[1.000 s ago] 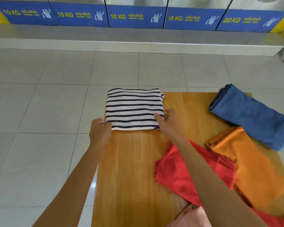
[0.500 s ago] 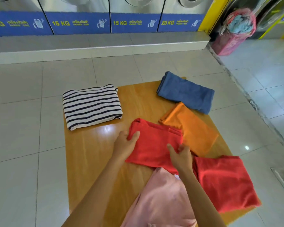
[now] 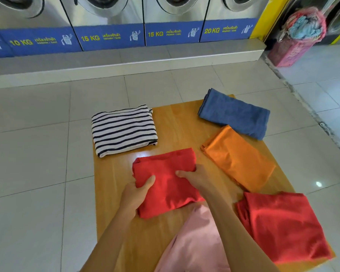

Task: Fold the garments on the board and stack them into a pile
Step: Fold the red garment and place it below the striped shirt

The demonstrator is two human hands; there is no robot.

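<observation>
A wooden board (image 3: 177,122) lies on the tiled floor. A folded striped garment (image 3: 124,130) rests at its far left corner. In the middle, a folded red garment (image 3: 165,185) is gripped by both hands: my left hand (image 3: 135,195) holds its left edge, and my right hand (image 3: 196,177) holds its right side. A folded blue garment (image 3: 236,114) sits at the far right, with a folded orange garment (image 3: 238,158) below it and a second red garment (image 3: 283,226) at the near right. A pink garment (image 3: 194,246) lies at the near edge, partly under my right arm.
Washing machines with blue labels (image 3: 110,36) line a raised step (image 3: 126,65) beyond the board. A pink laundry basket (image 3: 294,48) full of clothes stands at the far right. Grey floor tiles surround the board.
My hands left the striped garment, moved to the red garment in the middle and took hold of it. The red garment now sits nearer the board's centre. The camera view shifted right.
</observation>
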